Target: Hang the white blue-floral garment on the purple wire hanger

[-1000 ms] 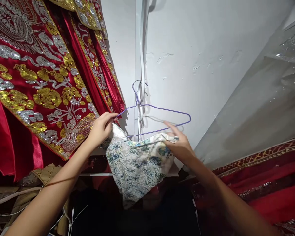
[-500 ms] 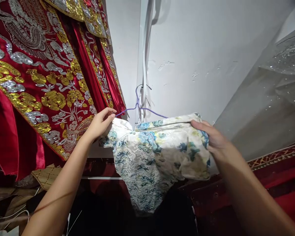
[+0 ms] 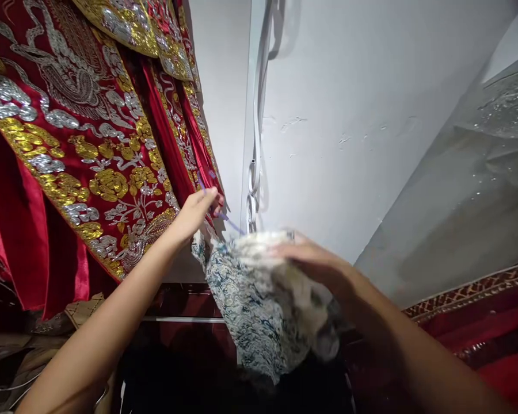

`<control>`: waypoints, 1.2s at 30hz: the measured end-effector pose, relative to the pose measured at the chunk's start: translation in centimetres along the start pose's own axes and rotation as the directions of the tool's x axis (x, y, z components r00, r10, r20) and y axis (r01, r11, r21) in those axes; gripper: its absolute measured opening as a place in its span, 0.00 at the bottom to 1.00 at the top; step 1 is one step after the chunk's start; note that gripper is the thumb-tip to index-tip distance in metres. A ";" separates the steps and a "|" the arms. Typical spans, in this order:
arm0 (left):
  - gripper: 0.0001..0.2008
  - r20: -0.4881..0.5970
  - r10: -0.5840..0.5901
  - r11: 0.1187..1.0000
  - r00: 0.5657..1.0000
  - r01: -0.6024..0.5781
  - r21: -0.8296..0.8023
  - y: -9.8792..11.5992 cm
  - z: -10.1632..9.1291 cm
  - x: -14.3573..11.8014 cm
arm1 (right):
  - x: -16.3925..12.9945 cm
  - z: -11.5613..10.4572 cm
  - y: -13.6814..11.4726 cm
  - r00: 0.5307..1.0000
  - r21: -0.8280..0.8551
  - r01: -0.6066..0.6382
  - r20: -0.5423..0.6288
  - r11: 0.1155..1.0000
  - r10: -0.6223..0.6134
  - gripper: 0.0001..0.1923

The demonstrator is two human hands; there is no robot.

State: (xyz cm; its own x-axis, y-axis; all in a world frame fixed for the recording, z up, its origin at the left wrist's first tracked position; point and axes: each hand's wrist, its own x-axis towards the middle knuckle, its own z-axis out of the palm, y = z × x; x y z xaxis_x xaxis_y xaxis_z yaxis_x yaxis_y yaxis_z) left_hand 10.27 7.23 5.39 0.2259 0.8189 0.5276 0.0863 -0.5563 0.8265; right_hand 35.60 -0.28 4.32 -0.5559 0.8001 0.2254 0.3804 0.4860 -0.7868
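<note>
- A red garment [image 3: 69,144], heavy with gold and silver embroidery, hangs across the whole upper left and is the largest thing in view.
- A white wall [image 3: 349,86] fills the upper middle, with a white cable [image 3: 259,115] running down it in loops.
- A pale, glittery sheer fabric [image 3: 479,172] slopes down the right side; below it lies a red cloth with a patterned trim [image 3: 479,322].
- A blue-and-white floral garment [image 3: 259,310] hangs low in the middle, bunched and draped between the two hands, its lower end trailing over the dark area beneath.
- The right hand [image 3: 315,261] lies over the top of the floral garment, fingers spread across the bunched cloth; it is blurred, so I cannot tell whether it grips or only presses.
- The left hand [image 3: 196,210] reaches up beside the edge of the red garment, its fingers closed on the end of a purple wire hanger [image 3: 228,218].
- Only a short piece of that hanger shows, running from the left fingers down into the floral garment's top edge.
</note>
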 end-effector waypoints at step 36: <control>0.31 -0.242 -0.540 0.766 0.806 0.352 -0.538 -9.8 4.4 -14.8 | -1.9 0.9 1.9 0.822 -0.776 -0.071 -0.402 0.626 -0.404 0.41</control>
State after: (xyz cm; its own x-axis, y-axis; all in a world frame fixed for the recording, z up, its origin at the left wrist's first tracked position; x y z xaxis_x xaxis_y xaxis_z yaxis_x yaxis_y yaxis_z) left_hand 10.40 -0.03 -11.43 -0.0991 0.9947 0.0262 -0.3765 -0.0619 0.9244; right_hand 36.72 -1.18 1.85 -0.3139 0.6024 0.7339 0.8518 0.5201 -0.0627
